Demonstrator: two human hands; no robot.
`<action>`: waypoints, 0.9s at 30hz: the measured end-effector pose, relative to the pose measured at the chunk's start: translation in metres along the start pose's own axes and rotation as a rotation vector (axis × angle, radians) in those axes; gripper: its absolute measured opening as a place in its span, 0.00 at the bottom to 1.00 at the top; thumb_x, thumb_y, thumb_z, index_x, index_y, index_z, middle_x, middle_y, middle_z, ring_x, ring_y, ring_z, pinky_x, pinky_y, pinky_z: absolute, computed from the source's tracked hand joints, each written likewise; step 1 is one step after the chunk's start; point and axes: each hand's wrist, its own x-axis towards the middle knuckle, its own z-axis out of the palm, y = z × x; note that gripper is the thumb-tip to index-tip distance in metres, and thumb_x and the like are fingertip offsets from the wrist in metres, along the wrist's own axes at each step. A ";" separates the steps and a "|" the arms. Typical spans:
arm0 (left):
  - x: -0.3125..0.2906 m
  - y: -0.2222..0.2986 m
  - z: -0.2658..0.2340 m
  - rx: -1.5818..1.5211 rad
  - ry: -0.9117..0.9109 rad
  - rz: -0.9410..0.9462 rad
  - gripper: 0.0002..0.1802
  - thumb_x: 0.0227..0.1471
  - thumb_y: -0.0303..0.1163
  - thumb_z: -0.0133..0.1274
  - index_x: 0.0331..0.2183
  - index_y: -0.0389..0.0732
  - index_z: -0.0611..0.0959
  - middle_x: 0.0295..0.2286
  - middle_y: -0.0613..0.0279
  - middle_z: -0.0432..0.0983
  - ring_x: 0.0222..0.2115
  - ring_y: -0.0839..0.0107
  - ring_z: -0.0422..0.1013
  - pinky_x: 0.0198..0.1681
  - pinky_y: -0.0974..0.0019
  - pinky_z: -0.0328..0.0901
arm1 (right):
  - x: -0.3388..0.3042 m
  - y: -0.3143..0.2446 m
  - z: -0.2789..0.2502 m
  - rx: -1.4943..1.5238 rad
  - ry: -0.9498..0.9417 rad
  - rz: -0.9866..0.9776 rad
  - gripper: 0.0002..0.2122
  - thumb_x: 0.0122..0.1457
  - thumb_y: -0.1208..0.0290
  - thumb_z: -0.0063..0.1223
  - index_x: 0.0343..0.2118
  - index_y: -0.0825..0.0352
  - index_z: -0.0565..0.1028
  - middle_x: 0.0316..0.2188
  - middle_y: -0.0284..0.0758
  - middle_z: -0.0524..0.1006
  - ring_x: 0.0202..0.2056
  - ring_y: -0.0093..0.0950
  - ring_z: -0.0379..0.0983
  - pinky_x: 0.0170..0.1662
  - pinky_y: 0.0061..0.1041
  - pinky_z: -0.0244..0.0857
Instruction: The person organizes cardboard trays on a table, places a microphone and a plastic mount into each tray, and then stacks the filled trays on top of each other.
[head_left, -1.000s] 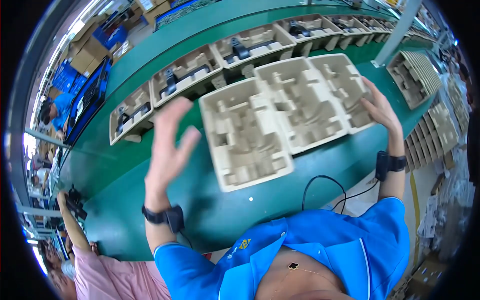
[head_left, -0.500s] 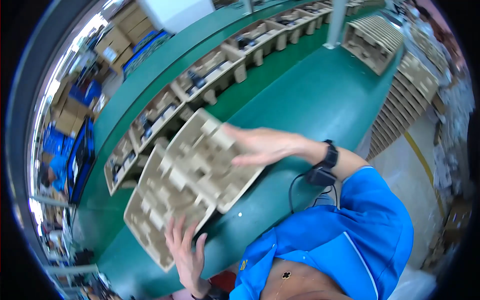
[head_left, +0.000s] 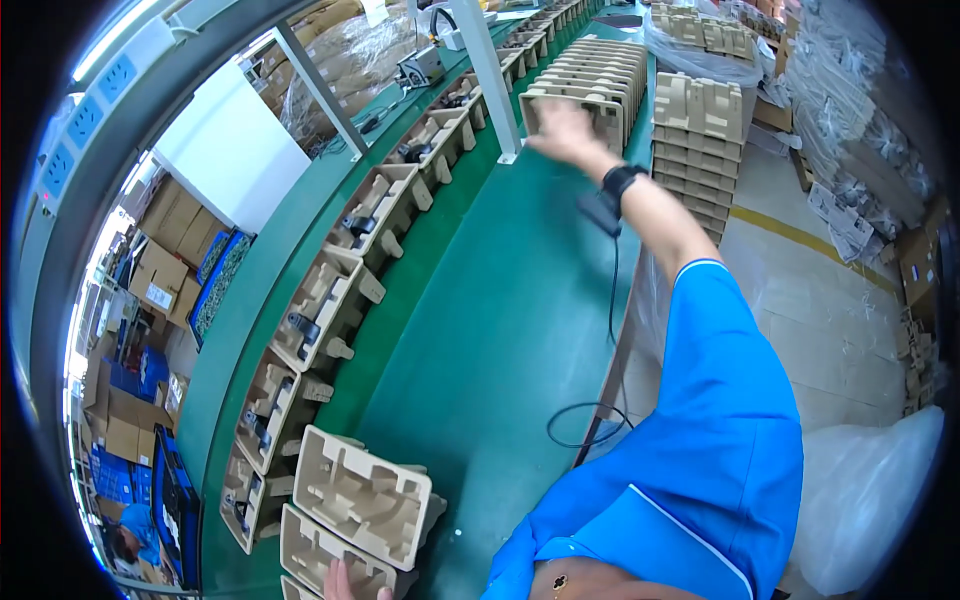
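R hand: 1 o'clock, @ nested pulp trays; I'd pinch just 1
L hand: 7 o'clock, @ pulp tray
Both grips: can't tell

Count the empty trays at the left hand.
3: the upper tray; the middle tray, partly covered by the left hand; the lower tray, cut off below. More may be hidden.

My feed shows trays in matt, rough-looking moulded pulp; desk smooth, soft sheen; post smooth painted metal; sleeve cloth; bag glossy, translucent plastic; cartons matt cardboard.
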 end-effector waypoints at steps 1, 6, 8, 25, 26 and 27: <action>0.006 0.009 -0.001 0.076 -0.034 0.074 0.30 0.54 0.36 0.56 0.57 0.38 0.69 0.56 0.47 0.63 0.58 0.49 0.55 0.62 0.51 0.48 | 0.019 0.037 0.011 -0.115 0.042 -0.005 0.39 0.48 0.45 0.60 0.60 0.62 0.62 0.57 0.46 0.64 0.59 0.42 0.59 0.58 0.43 0.57; 0.041 0.032 0.039 0.133 -0.057 0.045 0.31 0.40 0.49 0.64 0.47 0.48 0.81 0.53 0.59 0.68 0.60 0.51 0.53 0.61 0.46 0.47 | 0.022 0.147 0.030 -0.071 0.025 -0.111 0.34 0.50 0.54 0.60 0.57 0.67 0.65 0.55 0.51 0.67 0.56 0.47 0.62 0.58 0.41 0.57; 0.047 0.022 0.061 0.240 -0.080 -0.009 0.31 0.39 0.53 0.64 0.46 0.51 0.81 0.51 0.62 0.70 0.60 0.52 0.53 0.62 0.44 0.44 | 0.034 0.134 0.024 -0.064 -0.095 -0.004 0.26 0.52 0.56 0.57 0.52 0.63 0.71 0.49 0.48 0.73 0.52 0.46 0.66 0.54 0.43 0.61; 0.035 0.026 0.086 0.271 0.139 -0.001 0.23 0.41 0.55 0.62 0.37 0.52 0.85 0.40 0.72 0.77 0.61 0.62 0.54 0.62 0.41 0.44 | 0.057 0.201 0.075 -0.462 0.110 -0.098 0.24 0.61 0.46 0.41 0.55 0.54 0.68 0.57 0.52 0.60 0.53 0.51 0.60 0.47 0.52 0.63; 0.034 0.024 0.085 0.272 0.134 0.000 0.23 0.41 0.55 0.62 0.36 0.51 0.85 0.38 0.71 0.77 0.61 0.62 0.54 0.62 0.41 0.44 | 0.046 0.182 0.064 -0.474 0.126 -0.098 0.23 0.61 0.47 0.42 0.55 0.53 0.67 0.56 0.51 0.61 0.52 0.50 0.61 0.47 0.51 0.63; 0.033 0.020 0.084 0.268 0.126 -0.001 0.22 0.41 0.55 0.62 0.35 0.51 0.86 0.37 0.71 0.77 0.61 0.62 0.54 0.62 0.41 0.44 | 0.035 0.162 0.053 -0.486 0.138 -0.107 0.23 0.61 0.48 0.43 0.56 0.52 0.67 0.55 0.50 0.62 0.51 0.49 0.62 0.46 0.50 0.63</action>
